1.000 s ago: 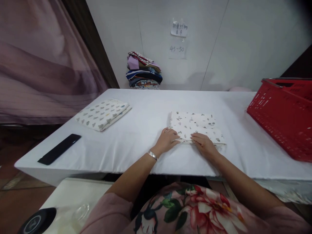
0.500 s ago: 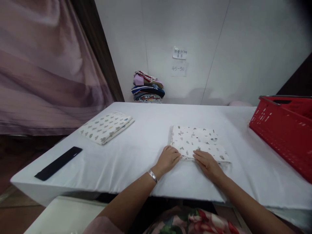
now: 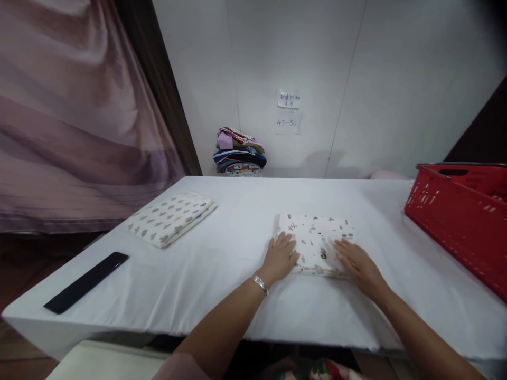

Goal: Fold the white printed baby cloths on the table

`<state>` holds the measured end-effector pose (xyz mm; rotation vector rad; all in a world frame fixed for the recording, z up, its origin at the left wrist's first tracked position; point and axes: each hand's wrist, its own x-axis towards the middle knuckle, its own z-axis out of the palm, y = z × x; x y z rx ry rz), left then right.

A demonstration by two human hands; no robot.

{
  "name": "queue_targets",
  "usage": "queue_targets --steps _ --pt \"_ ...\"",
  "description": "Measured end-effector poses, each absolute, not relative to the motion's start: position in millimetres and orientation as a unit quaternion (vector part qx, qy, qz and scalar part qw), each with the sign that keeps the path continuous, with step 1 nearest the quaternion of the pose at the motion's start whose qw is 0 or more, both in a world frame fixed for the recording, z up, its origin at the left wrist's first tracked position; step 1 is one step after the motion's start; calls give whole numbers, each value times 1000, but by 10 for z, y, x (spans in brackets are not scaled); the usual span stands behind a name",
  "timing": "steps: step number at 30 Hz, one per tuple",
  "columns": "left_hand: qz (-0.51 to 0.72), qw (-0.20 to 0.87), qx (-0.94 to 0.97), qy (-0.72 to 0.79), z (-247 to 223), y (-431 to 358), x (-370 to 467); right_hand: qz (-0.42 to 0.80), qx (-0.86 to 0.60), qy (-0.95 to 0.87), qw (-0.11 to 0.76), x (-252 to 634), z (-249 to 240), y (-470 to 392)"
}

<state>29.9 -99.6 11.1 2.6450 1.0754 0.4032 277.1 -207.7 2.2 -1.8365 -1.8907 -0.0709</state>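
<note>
A folded white cloth (image 3: 312, 240) with small grey and brown prints lies flat on the table in front of me. My left hand (image 3: 279, 257) rests on its left edge with the fingers spread. On the cloth's right side lies my right hand (image 3: 358, 264), fingers stretched out and slightly blurred; it covers the near right corner. Farther left is another folded cloth (image 3: 172, 217), cream with grey cloud-like shapes, and neither hand touches it.
A white cover drapes the table (image 3: 237, 227). At the right edge stands a red plastic basket (image 3: 459, 221) with a metal handle. A flat black strip (image 3: 87, 282) lies at the front left. Behind the table is a stack of folded fabrics (image 3: 240, 153), below paper signs (image 3: 288, 112) on the wall.
Both hands have moved from the cloth's near edge up onto it and farther apart, the left to its left edge and the right to its right side. The camera view has tilted up slightly.
</note>
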Motion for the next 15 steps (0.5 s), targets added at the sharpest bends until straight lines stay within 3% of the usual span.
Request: queue_targets --steps 5,11,15 --pt "129 134 910 371 136 -1006 276 13 -764 -621 174 3159 -234 -2095" --pt "152 213 890 373 142 -930 289 143 -766 -575 250 3240 -259 -2098" --pt "213 237 818 480 217 -777 348 157 -814 -485 280 3343 -40 -1896"
